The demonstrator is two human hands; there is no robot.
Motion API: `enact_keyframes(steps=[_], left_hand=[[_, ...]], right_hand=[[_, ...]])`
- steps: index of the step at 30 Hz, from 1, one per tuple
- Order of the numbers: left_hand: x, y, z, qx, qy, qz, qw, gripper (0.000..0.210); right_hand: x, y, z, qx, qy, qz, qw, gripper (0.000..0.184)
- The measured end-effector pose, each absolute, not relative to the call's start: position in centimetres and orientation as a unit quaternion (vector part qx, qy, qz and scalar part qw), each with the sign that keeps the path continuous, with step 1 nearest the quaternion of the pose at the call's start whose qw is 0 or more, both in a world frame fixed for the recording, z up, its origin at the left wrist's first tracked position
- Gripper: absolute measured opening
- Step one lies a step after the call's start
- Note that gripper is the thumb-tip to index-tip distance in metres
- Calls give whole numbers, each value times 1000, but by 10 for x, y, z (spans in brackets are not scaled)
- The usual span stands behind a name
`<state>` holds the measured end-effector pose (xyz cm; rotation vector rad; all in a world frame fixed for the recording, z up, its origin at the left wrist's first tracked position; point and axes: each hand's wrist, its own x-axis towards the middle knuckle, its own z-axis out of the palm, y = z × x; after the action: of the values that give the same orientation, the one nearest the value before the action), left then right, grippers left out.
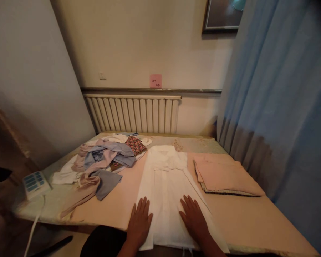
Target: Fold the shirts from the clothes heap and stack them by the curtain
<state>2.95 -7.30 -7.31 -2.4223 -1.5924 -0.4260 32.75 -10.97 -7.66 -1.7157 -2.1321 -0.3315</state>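
Pink tabletop [246, 217] under shirt [167, 192], radiator [136, 114] behind

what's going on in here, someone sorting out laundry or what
It looks like someone is dealing with clothes. A person has both hands flat on a white shirt spread out in front of them, the left hand near one edge and the right hand toward the other, neither gripping it. To the left lies a jumbled pile of clothes, and to the right a neat folded stack with pink on top.
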Motion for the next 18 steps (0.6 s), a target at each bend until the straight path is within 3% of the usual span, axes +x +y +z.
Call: enact_keyframes(steps=[10,18], left_hand=[[14,-104,-82,-805,-568,-157,74,48],[-8,-107,-73,-727,-629,-277,-17,36]], right_hand=[[330,-106,-86,-595,-760,-144,216,44],[329,-107,-86,-592,-760,-158,216,42]])
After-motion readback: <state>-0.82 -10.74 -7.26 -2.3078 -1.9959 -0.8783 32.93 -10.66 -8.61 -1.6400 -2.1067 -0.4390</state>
